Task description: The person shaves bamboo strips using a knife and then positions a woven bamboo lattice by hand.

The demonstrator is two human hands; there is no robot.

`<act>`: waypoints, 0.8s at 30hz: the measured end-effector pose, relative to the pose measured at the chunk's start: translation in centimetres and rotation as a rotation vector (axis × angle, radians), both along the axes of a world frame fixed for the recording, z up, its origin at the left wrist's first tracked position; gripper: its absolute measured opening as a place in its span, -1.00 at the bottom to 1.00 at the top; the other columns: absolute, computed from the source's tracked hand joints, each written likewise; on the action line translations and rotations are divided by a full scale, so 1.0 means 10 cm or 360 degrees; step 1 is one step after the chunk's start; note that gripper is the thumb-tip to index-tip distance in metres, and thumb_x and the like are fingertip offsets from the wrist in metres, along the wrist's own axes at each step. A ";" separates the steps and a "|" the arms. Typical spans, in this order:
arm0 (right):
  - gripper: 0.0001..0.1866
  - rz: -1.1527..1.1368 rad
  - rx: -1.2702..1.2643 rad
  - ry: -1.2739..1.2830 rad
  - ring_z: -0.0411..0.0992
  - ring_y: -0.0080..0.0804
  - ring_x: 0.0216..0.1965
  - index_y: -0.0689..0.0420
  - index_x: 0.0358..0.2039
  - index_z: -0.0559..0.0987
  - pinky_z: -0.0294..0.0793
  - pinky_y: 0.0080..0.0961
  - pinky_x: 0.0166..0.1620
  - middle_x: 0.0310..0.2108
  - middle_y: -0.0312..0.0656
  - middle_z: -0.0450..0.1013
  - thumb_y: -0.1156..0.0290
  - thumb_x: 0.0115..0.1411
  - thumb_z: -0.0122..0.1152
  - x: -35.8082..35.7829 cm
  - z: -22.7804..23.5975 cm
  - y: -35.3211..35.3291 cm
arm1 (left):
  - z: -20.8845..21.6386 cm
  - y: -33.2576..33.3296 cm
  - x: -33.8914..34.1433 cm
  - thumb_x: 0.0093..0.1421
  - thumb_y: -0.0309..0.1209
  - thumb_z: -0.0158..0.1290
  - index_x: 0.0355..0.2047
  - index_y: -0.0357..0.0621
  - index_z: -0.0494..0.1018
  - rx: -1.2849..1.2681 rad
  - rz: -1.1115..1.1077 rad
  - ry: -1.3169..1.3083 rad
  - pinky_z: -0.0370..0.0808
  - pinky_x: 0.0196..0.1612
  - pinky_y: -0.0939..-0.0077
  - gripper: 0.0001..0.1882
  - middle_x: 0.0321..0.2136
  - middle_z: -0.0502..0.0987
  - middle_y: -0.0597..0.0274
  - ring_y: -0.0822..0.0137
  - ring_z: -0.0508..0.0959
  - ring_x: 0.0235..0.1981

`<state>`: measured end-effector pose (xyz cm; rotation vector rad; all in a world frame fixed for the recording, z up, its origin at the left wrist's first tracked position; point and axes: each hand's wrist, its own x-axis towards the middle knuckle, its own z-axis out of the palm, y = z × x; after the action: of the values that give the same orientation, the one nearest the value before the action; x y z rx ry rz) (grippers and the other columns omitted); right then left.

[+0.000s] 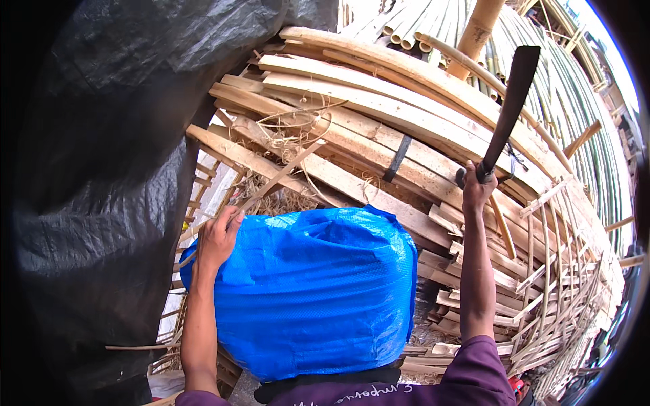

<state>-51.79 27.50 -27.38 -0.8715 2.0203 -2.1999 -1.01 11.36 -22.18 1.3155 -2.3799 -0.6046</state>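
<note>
My right hand [478, 188] is closed round the handle of a machete. Its long dark blade [512, 101] points up and away, raised over the stacked planks. At the left, my left hand [218, 237] pinches a flat wooden strip [281, 174], which slants up to the right, its far end over the planks. That hand is at the upper left edge of a blue tarp [311, 291] spread over my lap. Curly shavings [291, 128] lie around and beyond the strip.
Long pale planks [386, 115] are stacked across the middle. A dark flat piece [397, 159] lies across them. Thin sticks [555, 298] pile up at the right. Bamboo poles [555, 101] lie beyond, near an upright post [477, 37]. Black sheeting [101, 203] hangs at the left.
</note>
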 end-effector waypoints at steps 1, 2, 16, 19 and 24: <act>-0.85 0.0024 0.0064 -0.0018 0.28 -0.70 -0.66 0.18 -0.53 0.47 0.24 -0.68 -0.58 -0.67 -0.40 0.32 0.51 0.13 0.26 0.00 0.07 0.06 | 0.03 -0.05 -0.20 0.33 -0.12 -0.06 -0.18 -0.11 0.42 -0.0001 -0.0034 0.0031 0.40 -0.44 0.00 -0.69 -0.56 0.52 -0.15 -0.22 0.54 -0.43; -0.86 0.0050 0.0138 -0.0097 0.25 -0.69 -0.69 0.16 -0.51 0.45 0.22 -0.68 -0.59 -0.69 -0.40 0.30 0.53 0.13 0.25 0.06 0.13 0.09 | 0.08 -0.10 -0.38 0.33 -0.12 -0.07 -0.18 -0.12 0.43 -0.0016 -0.0139 0.0068 0.41 -0.42 0.03 -0.68 -0.53 0.52 -0.16 -0.22 0.54 -0.41; -0.79 -0.0054 0.0886 -0.0119 0.18 -0.60 -0.59 0.21 -0.56 0.43 0.23 -0.55 -0.49 -0.68 -0.39 0.26 0.39 0.01 0.26 0.78 0.29 0.92 | -0.05 -0.70 -1.96 0.37 -0.02 -0.23 -0.15 -0.02 0.38 -0.0211 -0.0505 -0.0117 0.42 -0.41 -0.16 -0.63 -0.56 0.53 -0.20 -0.29 0.54 -0.40; -0.77 0.0044 0.0955 -0.0207 0.18 -0.59 -0.57 0.22 -0.55 0.44 0.24 -0.55 -0.47 -0.66 -0.38 0.26 0.36 0.03 0.28 0.87 0.33 0.81 | -0.12 -0.78 -2.08 0.37 -0.03 -0.23 -0.14 0.01 0.38 -0.0233 -0.0497 -0.0243 0.43 -0.43 -0.17 -0.65 -0.56 0.53 -0.20 -0.28 0.54 -0.41; -0.68 0.0129 0.1091 -0.0081 0.27 -0.53 -0.54 0.27 -0.44 0.50 0.33 -0.46 -0.42 -0.62 -0.24 0.37 0.24 0.06 0.33 0.90 0.19 0.66 | -0.10 -0.92 -2.18 0.37 -0.04 -0.23 -0.07 0.12 0.39 -0.0287 -0.0582 -0.0262 0.46 -0.39 -0.15 -0.67 -0.54 0.54 -0.20 -0.27 0.55 -0.36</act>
<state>-42.77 34.08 -25.44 -0.7649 2.4003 -1.3006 -22.83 2.16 -23.17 0.8910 -2.7630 -0.3754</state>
